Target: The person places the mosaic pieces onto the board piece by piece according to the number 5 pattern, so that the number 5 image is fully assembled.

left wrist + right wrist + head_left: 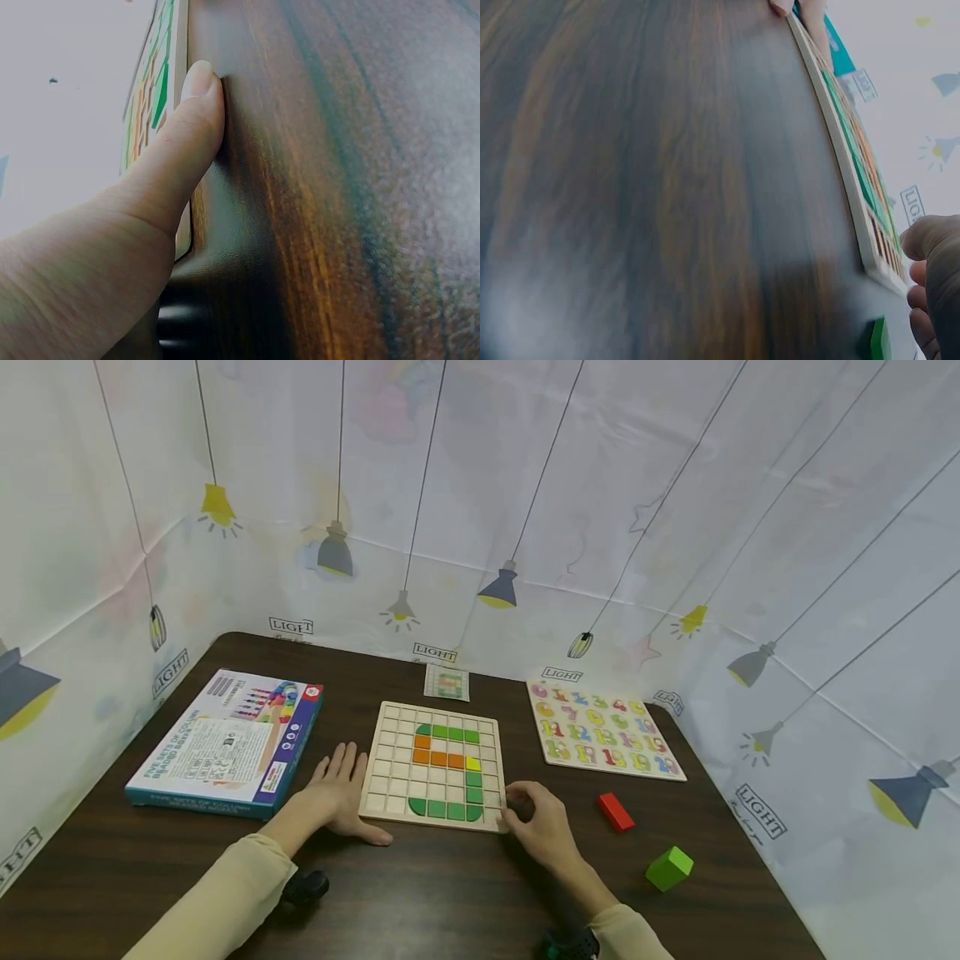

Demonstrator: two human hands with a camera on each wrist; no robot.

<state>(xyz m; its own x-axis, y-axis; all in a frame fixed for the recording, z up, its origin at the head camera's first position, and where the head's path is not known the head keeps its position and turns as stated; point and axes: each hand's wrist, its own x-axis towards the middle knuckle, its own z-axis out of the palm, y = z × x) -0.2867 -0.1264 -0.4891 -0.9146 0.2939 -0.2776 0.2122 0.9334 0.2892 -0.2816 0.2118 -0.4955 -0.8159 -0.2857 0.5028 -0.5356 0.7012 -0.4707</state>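
Observation:
A square wooden grid board (pixel 386 760) lies on the table, with green, orange and yellow tiles set in it like a figure five. My left hand (pixel 337 793) rests flat at its left side, fingers spread, thumb along the front edge. In the left wrist view the thumb (pixel 172 157) lies beside the board's rim. At the right front corner, my right hand (pixel 543 827) has its bent index finger and thumb at the board's edge. The right wrist view shows that hand (pixel 937 277) beside the corner, with a small green piece (pixel 881 341) on the table nearby.
A boxed set (pixel 217 743) lies at left. Behind the board is a small pattern card (pixel 447 682); at right lies a number puzzle board (pixel 600 727). A red block (pixel 616 812) and a light green block (pixel 669 868) sit near the right hand.

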